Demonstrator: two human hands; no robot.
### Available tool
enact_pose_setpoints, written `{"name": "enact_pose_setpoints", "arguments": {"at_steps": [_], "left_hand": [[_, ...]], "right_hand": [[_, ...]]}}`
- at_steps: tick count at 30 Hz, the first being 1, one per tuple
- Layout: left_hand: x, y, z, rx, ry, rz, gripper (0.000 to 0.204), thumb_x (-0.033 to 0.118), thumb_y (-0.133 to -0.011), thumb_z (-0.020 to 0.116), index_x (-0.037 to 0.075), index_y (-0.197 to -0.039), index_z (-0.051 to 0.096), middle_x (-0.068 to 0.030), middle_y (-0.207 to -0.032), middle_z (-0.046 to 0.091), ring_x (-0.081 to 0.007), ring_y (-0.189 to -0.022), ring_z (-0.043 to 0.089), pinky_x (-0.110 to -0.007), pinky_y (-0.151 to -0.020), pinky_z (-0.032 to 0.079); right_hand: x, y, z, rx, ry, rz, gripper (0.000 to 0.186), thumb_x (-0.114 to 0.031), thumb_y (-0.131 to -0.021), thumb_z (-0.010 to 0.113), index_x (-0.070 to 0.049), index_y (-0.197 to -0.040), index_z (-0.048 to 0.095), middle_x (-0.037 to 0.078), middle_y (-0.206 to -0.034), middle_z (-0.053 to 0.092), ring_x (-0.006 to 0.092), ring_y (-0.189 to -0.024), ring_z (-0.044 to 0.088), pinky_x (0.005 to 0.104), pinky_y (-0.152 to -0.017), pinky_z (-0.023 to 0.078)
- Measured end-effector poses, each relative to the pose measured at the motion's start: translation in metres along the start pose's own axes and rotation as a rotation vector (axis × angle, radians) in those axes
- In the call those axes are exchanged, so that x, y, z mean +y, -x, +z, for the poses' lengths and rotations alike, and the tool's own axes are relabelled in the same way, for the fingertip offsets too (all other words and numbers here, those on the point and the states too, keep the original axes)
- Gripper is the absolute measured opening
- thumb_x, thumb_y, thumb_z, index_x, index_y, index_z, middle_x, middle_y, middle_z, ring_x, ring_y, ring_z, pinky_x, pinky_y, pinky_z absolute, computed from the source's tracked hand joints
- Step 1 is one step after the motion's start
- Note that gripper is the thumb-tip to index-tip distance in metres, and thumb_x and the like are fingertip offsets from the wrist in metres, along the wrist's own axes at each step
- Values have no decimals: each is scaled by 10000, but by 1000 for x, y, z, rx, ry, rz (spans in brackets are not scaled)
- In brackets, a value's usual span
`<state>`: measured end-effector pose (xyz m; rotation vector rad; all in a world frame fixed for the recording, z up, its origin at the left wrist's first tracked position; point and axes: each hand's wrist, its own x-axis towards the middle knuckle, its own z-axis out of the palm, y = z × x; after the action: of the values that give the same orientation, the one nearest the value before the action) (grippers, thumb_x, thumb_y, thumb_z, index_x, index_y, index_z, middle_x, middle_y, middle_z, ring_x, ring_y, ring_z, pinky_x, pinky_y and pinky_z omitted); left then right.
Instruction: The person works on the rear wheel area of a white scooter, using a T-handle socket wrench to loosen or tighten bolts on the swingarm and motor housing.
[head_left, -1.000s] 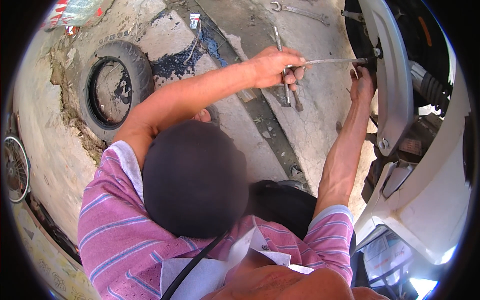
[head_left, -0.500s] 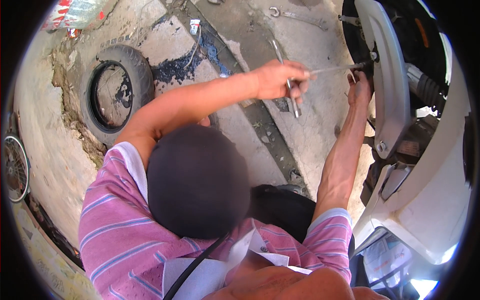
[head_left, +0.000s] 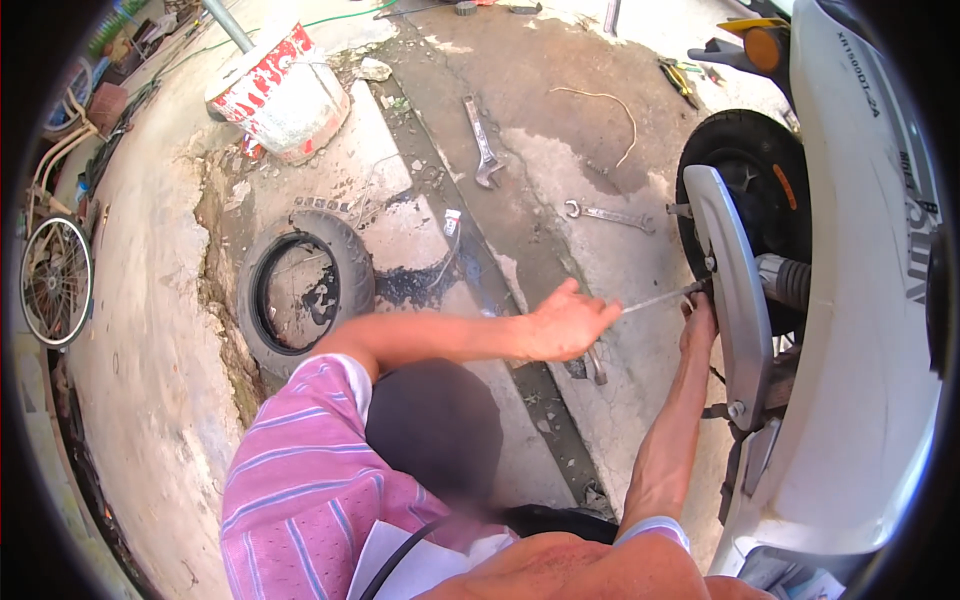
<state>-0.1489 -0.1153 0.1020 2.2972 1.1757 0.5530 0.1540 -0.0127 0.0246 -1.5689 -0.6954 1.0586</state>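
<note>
My left hand (head_left: 570,325) is closed around the handle of a metal T-shaped tool, whose thin shaft (head_left: 655,298) reaches right to a fitting beside the small black wheel (head_left: 745,145) of a white scooter (head_left: 865,420). My right hand (head_left: 698,322) has its fingers curled at the shaft's far end, beside a silver-grey arm (head_left: 740,340) on the wheel; what exactly they grip is too small to make out. The lower end of the handle shows below my left hand, and the upper part is hidden or blurred.
A loose tyre (head_left: 355,280) lies at left, below a stained white bucket (head_left: 300,125) holding a pole. An adjustable wrench (head_left: 485,160), an open-end wrench (head_left: 605,215) and pliers (head_left: 680,85) lie on cracked concrete (head_left: 150,350). A spoked wheel (head_left: 55,280) is at far left.
The view has shifted, so the floor and scooter sit lower and more of the surroundings show. My left hand has swung toward me with the handle; my right hand stays at the shaft's end.
</note>
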Motion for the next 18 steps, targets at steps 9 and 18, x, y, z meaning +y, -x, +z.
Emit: {"name": "enact_pose_setpoints", "arguments": {"at_steps": [9, 18], "left_hand": [[10, -8, -26, -109, -533, 326, 657, 171, -751, 633, -101, -1319, 445, -124, -812, 621, -288, -685, 637, -476, -712, 412], [4, 0, -32, -96, -127, 162, 706, 146, -742, 682, 0, -1386, 435, -149, -939, 629, -338, -889, 641, -539, -928, 393]], "right_hand": [[-20, 14, 1, -253, -319, 95, 194, -99, -954, 585, -117, -1142, 627, 23, -1013, 669, 97, -764, 588, 225, -568, 407], [-20, 5, 8, -203, -306, 64, 135, -133, -978, 634, -52, -1083, 613, 36, -851, 613, 101, -628, 504, 226, -511, 402]]}}
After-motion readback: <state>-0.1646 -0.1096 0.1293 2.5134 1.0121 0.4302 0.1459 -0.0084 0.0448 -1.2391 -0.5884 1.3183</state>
